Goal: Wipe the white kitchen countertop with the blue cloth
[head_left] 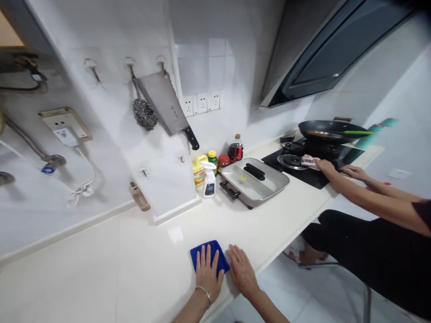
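The fingers (206, 255) of the left hand (208, 272) lie flat and spread on a small blue square cloth (206, 251), pressing it onto the white bench (141, 264) near the front edge. The right hand (241, 271) rests open on the bench just beside the cloth, gripping nothing. The bench looks shiny already, and farther along another person's hands (325, 167) rub the black stove (303, 168) with a rag.

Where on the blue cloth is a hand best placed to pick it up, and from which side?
The blue cloth lies flat under the left hand, so only its far edge and left corner stay bare. Probably best to pinch that far left corner from above, where the white counter beside it is bare.
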A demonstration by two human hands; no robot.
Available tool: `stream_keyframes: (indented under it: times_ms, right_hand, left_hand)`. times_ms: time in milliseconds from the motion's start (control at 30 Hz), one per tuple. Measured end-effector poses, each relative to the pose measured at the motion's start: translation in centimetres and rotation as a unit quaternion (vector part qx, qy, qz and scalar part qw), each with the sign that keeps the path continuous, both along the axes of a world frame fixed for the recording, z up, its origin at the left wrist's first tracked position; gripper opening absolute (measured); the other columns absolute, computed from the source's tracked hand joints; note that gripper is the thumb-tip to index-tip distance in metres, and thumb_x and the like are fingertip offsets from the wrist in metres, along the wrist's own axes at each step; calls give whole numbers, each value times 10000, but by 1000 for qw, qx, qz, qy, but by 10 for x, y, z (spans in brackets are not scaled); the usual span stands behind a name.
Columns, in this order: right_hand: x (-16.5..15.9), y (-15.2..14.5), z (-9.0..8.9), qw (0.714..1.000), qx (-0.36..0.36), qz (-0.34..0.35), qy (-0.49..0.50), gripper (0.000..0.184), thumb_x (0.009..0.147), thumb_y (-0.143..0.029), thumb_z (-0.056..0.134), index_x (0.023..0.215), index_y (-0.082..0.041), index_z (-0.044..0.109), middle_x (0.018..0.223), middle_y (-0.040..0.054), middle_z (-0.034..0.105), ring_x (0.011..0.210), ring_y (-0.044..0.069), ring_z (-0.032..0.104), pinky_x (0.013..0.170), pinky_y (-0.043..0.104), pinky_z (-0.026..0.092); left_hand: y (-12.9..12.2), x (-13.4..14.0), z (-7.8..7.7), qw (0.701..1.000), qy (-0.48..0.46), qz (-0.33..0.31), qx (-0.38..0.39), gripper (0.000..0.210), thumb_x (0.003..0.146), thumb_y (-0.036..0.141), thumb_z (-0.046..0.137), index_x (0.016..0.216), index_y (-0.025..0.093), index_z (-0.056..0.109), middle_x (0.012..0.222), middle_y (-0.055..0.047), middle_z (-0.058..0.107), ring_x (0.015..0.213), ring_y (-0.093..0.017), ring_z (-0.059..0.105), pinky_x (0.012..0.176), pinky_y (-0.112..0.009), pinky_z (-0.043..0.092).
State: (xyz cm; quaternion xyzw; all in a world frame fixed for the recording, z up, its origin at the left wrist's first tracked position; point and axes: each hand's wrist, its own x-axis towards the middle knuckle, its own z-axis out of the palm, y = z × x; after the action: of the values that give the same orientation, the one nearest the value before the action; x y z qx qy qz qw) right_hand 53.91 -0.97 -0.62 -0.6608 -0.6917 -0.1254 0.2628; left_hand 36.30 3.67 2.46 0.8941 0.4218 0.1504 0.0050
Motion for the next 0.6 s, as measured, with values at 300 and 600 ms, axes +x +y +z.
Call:
stream_keyframes:
  times_ms: [300, 600]
  right_hand:
    - [14, 22, 36, 999, -22, -20, -14, 548, 874, -172, 396, 1417, -97, 388, 1495, 162, 403, 1438, 278, 272, 1184, 505, 269]
    - [-36, 37, 40, 995, -68, 77, 10, 678, 869, -319, 470, 1501, -283, 226, 1573, 35, 269, 1457, 342, 191, 1167, 650, 146]
  left_hand:
    - [7, 23, 13, 997, -1, -73, -30, 726, 888, 270, 490, 1523, 255, 138, 1610, -102, 172, 1477, -296, 174, 1153, -531, 337]
    - [-40, -160, -5, 963, -46, 264, 20, 705, 895, 372, 421, 1527, 337, 111, 1570, -46, 338, 1480, -258, 176, 1141, -585, 356]
